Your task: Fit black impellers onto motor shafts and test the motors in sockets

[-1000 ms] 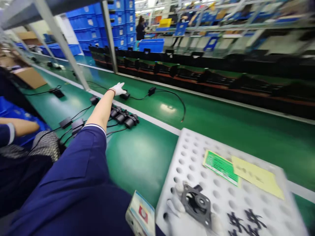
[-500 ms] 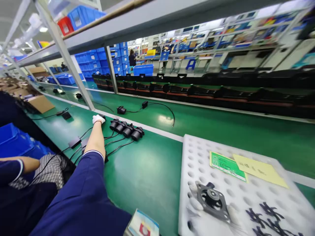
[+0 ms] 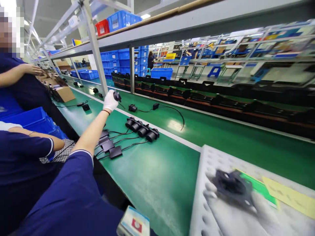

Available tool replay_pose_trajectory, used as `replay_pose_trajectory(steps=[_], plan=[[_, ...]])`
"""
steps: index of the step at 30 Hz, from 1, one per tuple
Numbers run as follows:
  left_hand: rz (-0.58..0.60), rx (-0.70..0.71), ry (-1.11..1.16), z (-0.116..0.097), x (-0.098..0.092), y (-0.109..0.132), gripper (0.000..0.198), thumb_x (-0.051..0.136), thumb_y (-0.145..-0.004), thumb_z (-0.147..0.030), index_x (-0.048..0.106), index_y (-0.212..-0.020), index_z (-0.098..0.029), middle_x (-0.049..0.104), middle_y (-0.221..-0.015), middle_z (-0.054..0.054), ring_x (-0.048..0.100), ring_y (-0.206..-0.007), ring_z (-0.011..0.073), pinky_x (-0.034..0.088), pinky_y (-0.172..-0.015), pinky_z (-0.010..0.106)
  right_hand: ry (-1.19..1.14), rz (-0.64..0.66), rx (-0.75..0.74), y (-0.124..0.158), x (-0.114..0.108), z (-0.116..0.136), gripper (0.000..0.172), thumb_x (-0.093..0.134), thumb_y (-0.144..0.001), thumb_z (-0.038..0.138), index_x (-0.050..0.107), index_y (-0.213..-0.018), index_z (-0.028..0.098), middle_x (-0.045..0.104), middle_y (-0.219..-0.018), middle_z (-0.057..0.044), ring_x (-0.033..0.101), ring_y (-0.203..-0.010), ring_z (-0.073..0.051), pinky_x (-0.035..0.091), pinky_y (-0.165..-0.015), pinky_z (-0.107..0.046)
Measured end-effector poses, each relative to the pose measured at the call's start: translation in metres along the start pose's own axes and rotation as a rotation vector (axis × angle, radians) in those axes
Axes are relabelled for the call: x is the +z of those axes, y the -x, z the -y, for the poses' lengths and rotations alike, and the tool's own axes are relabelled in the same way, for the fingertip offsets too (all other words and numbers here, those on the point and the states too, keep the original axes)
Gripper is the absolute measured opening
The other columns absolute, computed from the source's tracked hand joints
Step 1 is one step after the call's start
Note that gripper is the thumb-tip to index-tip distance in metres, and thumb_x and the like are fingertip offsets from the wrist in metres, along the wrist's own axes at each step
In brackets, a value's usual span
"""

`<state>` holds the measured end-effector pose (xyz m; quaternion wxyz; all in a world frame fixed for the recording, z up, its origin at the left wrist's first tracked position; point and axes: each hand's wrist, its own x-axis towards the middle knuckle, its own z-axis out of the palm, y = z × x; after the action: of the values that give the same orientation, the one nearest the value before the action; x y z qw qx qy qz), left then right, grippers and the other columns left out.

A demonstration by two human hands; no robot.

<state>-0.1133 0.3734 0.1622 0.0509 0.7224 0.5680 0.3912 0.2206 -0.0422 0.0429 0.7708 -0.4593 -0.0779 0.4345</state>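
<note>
Presently, your left hand (image 3: pixel 110 101), in a white glove, is closed around a small black part (image 3: pixel 117 96), a little left of the centre of the frame and above the green bench (image 3: pixel 157 178). The arm is stretched far forward, and the fingers leave one end of this part uncovered.

Your right hand (image 3: pixel 246 214), also gloved, is at the lower right, above the white perforated board (image 3: pixel 213 155). It has hold of a dark flanged part (image 3: pixel 232 185), with fingers at its edges; the blur is strong there, so how firmly they press I cannot tell. This part covers a portion of the green card (image 3: pixel 261 188), and beside the card lies a yellow paper (image 3: pixel 290 196).

Near the middle of the frame, four black cylindrical parts (image 3: pixel 142 129) stand side by side in a row along the white strip (image 3: pixel 176 138). Their cables run leftward to flat black boxes (image 3: pixel 115 152). Across the strip, one more black part (image 3: pixel 133 108) lies with its own cable. At the left, you have a co-worker's arm (image 3: pixel 40 137) near the blue bin (image 3: pixel 31 123).
</note>
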Motion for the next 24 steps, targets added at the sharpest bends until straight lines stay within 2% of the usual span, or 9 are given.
replay_pose_trajectory(steps=[2, 5, 8, 10, 12, 15, 18, 21, 24], plan=[[-0.121, 0.128, 0.057, -0.022, -0.026, -0.011, 0.061, 0.069, -0.076, -0.070, 0.062, -0.117, -0.025, 0.072, -0.108, 0.000, 0.063, -0.119, 0.0233, 0.047, -0.106, 0.046, -0.016, 0.091, 0.059, 0.013, 0.039, 0.018, 0.057, 0.089, -0.074, 0.060, 0.081, -0.122, 0.030, 0.073, -0.136, -0.016, 0.076, -0.101, -0.030, 0.068, -0.068, -0.040], [-0.232, 0.341, 0.077, -0.079, -0.060, -0.010, 0.059, 0.073, -0.078, -0.062, 0.063, -0.121, -0.022, 0.072, -0.112, 0.004, 0.066, -0.118, 0.0271, 0.050, -0.107, 0.047, -0.070, 0.343, -0.026, 0.008, 0.095, 0.039, 0.051, 0.091, -0.077, 0.055, 0.081, -0.117, 0.025, 0.076, -0.130, -0.014, 0.077, -0.105, -0.027, 0.070, -0.079, -0.036], [-0.187, 0.530, 0.059, -0.153, -0.082, 0.012, 0.051, 0.078, -0.076, -0.043, 0.062, -0.119, -0.022, 0.071, -0.112, 0.006, 0.069, -0.114, 0.0284, 0.054, -0.105, 0.044, -0.107, 0.563, -0.177, -0.015, 0.147, 0.059, 0.043, 0.084, -0.087, 0.056, 0.078, -0.115, 0.024, 0.078, -0.120, -0.011, 0.078, -0.106, -0.025, 0.069, -0.087, -0.035], [-0.132, 0.641, 0.060, -0.199, -0.085, 0.032, 0.049, 0.081, -0.070, -0.031, 0.062, -0.114, -0.023, 0.071, -0.109, 0.005, 0.071, -0.107, 0.0280, 0.057, -0.101, 0.042, -0.141, 0.618, -0.271, -0.030, 0.176, 0.076, 0.038, 0.081, -0.089, 0.055, 0.076, -0.112, 0.024, 0.079, -0.110, -0.006, 0.079, -0.103, -0.024, 0.068, -0.090, -0.036], [-0.081, 0.732, 0.069, -0.236, -0.079, 0.051, 0.048, 0.081, -0.066, -0.024, 0.062, -0.110, -0.022, 0.071, -0.105, 0.006, 0.072, -0.100, 0.0282, 0.058, -0.097, 0.040, -0.167, 0.615, -0.363, -0.040, 0.193, 0.093, 0.037, 0.078, -0.091, 0.055, 0.073, -0.111, 0.024, 0.078, -0.104, -0.004, 0.079, -0.100, -0.022, 0.068, -0.090, -0.036], [0.008, 0.806, 0.118, -0.276, -0.058, 0.076, 0.044, 0.080, -0.067, -0.023, 0.061, -0.105, -0.022, 0.071, -0.099, 0.005, 0.073, -0.093, 0.0271, 0.059, -0.090, 0.038, -0.117, 0.554, -0.517, -0.050, 0.190, 0.113, 0.043, 0.078, -0.088, 0.055, 0.068, -0.117, 0.024, 0.077, -0.108, -0.004, 0.079, -0.091, -0.020, 0.067, -0.082, -0.033], [0.116, 0.806, 0.184, -0.301, -0.033, 0.098, 0.042, 0.081, -0.068, -0.024, 0.060, -0.104, -0.022, 0.071, -0.095, 0.004, 0.073, -0.088, 0.0261, 0.059, -0.083, 0.036, 0.088, 0.440, -0.709, -0.052, 0.163, 0.128, 0.057, 0.081, -0.084, 0.057, 0.064, -0.130, 0.027, 0.076, -0.120, -0.004, 0.078, -0.089, -0.020, 0.066, -0.078, -0.033], [0.244, 0.807, 0.228, -0.319, -0.010, 0.116, 0.044, 0.083, -0.065, -0.022, 0.060, -0.102, -0.022, 0.071, -0.093, 0.002, 0.074, -0.087, 0.0261, 0.060, -0.083, 0.036, 0.364, 0.370, -0.918, -0.051, 0.131, 0.147, 0.068, 0.085, -0.080, 0.060, 0.067, -0.137, 0.026, 0.075, -0.129, -0.006, 0.075, -0.110, -0.025, 0.062, -0.101, -0.041], [0.326, 0.801, 0.340, -0.338, 0.011, 0.127, 0.049, 0.089, -0.060, -0.024, 0.058, -0.098, -0.021, 0.071, -0.091, 0.000, 0.075, -0.088, 0.0265, 0.063, -0.083, 0.039, 0.471, 0.409, -1.025, -0.058, 0.099, 0.158, 0.078, 0.085, -0.081, 0.066, 0.065, -0.146, 0.026, 0.065, -0.152, -0.008, 0.058, -0.143, -0.028, 0.046, -0.123, -0.045]])
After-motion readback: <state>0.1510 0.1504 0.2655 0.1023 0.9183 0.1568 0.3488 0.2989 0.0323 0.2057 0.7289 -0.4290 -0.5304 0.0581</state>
